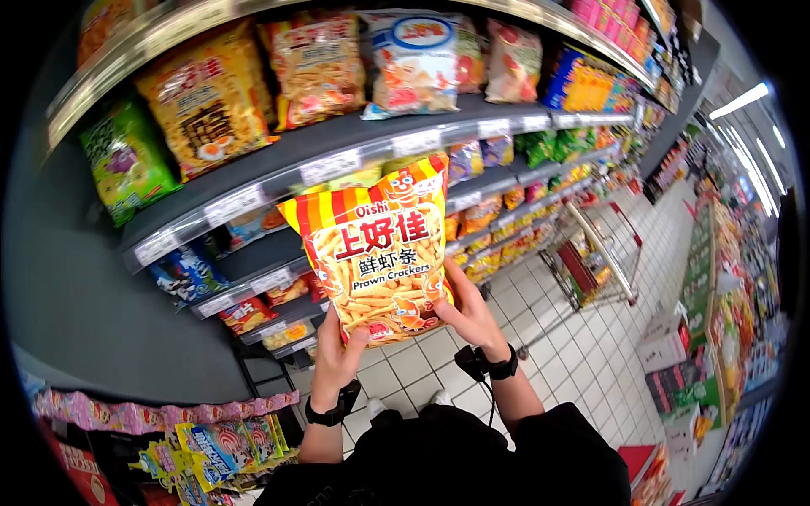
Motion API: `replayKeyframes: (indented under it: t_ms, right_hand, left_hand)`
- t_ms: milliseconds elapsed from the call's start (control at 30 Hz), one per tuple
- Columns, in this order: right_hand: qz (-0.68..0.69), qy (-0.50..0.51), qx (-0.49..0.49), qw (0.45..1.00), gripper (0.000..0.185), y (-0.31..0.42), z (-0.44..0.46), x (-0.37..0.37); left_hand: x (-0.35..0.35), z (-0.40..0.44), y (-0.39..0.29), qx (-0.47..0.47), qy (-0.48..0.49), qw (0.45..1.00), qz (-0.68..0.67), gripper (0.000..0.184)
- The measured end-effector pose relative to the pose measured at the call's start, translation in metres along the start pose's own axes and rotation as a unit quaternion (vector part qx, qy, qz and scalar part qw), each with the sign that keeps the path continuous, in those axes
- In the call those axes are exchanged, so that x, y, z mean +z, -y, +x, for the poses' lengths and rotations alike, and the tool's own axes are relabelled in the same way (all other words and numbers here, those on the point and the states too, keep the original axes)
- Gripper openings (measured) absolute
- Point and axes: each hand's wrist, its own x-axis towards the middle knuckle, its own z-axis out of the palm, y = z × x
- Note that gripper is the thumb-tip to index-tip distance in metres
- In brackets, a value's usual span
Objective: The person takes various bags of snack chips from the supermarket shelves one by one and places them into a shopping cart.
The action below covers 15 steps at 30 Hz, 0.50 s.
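A bag of Oishi prawn crackers [380,261], yellow with red stripes along its top, is held up in front of me with its printed face toward me. My left hand [339,350] grips its lower left corner, thumb on the front. On the lower right edge, my right hand [468,312] holds the same bag, its thumb also pressed to the front. The fingers behind the bag are hidden. Both wrists carry black straps. Behind the bag runs a grey snack shelf [278,160] with price labels along its edge.
Snack bags, including a yellow bag [207,101] and a green bag [126,160], line the shelves. A shopping cart [595,253] stands to the right on the tiled floor [540,329]. Hanging candy packets [224,447] are at lower left. Another stocked display [709,295] lines the far right.
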Motion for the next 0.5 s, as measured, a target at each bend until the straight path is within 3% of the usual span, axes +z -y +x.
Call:
replayKeyframes:
  t_ms: [233,500]
  right_hand:
    - [-0.009,-0.148,0.008,0.989,0.069,0.005,-0.067,-0.061]
    - [-0.006,-0.246,-0.002,0.969,0.068,0.028,-0.202,-0.195]
  left_hand:
    - [0.089,0.004,0.007,-0.011,0.055,0.998,-0.028,0.053]
    - [0.265,-0.025,0.026,-0.061,0.162,0.983,-0.069,0.051]
